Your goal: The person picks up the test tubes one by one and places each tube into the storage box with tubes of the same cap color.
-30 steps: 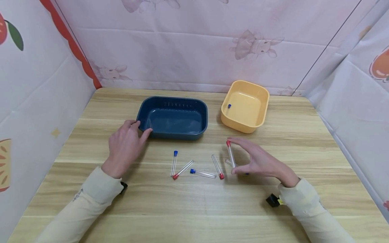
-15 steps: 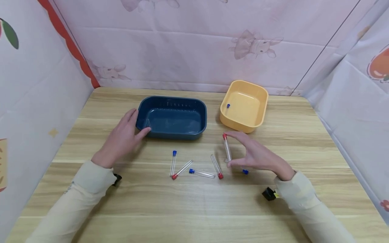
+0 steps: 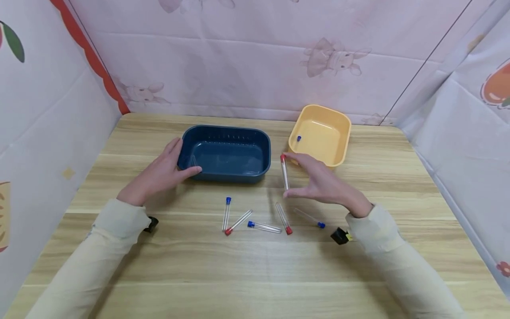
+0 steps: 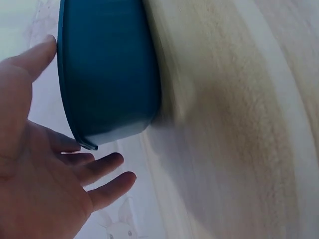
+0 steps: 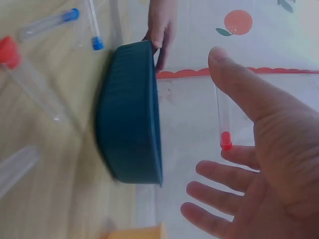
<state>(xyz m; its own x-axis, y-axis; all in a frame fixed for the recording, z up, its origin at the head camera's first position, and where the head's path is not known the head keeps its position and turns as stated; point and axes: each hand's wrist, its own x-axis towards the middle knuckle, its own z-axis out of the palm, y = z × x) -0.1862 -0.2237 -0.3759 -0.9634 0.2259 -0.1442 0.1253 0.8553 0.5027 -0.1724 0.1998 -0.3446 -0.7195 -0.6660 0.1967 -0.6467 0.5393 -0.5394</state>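
My right hand (image 3: pixel 318 179) holds a red-capped test tube (image 3: pixel 284 173) lengthwise between thumb and index finger, index at the red cap and thumb at the clear end. In the right wrist view the other fingers are spread. The tube is raised between the dark blue basin (image 3: pixel 229 178) and the yellow basin (image 3: pixel 342 146). At the blue basin's left end, my left hand (image 3: pixel 157 175) touches the rim with loosely extended fingers. Inside that basin a clear tube (image 3: pixel 193 160) lies at the left. A blue-capped tube (image 3: pixel 299 139) lies in the yellow basin.
On the wooden table (image 3: pixel 255 274) lie several capped tubes, among them a blue-capped tube (image 3: pixel 264 227), a red-capped tube (image 3: pixel 283 218) and another blue-capped tube (image 3: pixel 310 218) further right. Printed cloth walls (image 3: pixel 239 66) stand behind and at both sides.
My right hand has moved up and left with the red-capped tube, uncovering the blue-capped tube beneath it. The left hand has shifted slightly at the blue basin's rim, its fingers straightening.
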